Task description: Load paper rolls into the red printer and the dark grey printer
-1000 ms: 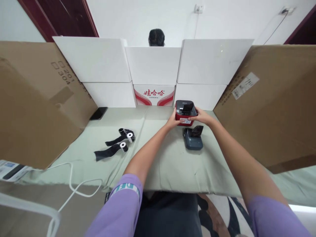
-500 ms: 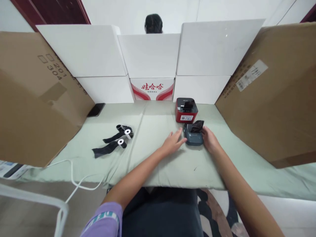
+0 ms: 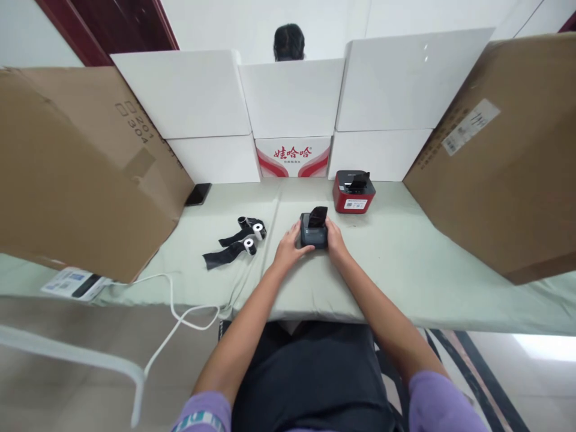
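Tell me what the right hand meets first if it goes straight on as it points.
Most likely the small dark machine: the right hand is at its right side, pointing forward and left; exact depth is unclear.

Device [image 3: 314,236] partly hidden by hands [image 3: 287,248]

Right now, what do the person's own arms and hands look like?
The left hand and right hand are bare, without gloves. The left sleeve is short and purple, with a white-and-teal band near its hem; the right sleeve is plain purple where visible.
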The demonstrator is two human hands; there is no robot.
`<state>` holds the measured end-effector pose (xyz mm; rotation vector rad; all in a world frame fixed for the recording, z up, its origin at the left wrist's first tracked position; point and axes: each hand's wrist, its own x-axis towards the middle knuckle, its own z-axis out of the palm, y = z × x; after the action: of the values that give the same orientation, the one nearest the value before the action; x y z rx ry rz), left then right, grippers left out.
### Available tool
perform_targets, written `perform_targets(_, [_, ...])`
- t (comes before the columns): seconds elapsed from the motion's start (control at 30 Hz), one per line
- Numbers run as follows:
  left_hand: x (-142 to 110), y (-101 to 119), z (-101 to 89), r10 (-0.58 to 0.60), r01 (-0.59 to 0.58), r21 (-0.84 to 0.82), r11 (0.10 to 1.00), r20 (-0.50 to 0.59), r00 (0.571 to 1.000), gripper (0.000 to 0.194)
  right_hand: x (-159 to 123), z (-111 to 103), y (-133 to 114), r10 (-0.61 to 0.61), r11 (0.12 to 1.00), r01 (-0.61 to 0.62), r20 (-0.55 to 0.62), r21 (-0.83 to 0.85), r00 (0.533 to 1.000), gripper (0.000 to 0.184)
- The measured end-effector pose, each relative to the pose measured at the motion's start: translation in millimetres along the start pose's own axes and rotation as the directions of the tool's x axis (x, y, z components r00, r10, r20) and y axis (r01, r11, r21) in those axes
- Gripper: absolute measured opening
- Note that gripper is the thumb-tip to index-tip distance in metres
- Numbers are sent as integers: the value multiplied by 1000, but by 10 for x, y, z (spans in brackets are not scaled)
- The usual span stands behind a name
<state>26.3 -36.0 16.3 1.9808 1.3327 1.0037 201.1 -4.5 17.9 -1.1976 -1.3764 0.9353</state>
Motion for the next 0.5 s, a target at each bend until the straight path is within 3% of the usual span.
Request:
perform_targets(0.1, [-42, -73, -26, -57, 56, -57, 997, -3, 998, 107, -33, 130, 42, 50, 998, -45, -88, 50, 995, 72])
perform_targets(0.23, [-8, -60, 44, -45, 45, -137, 989, 3, 999, 123, -95, 115, 130, 103, 994, -96, -158, 51, 982, 74])
perform_targets(0.4, [34, -85, 70, -55, 55, -218, 974, 7, 998, 132, -114, 103, 175, 118, 990, -128, -162, -53, 980, 84])
perform_targets(0.5, [31, -92, 54, -61, 63, -183, 981, 18, 998, 132, -129, 109, 137, 130, 989, -138, -161, -42, 978, 84])
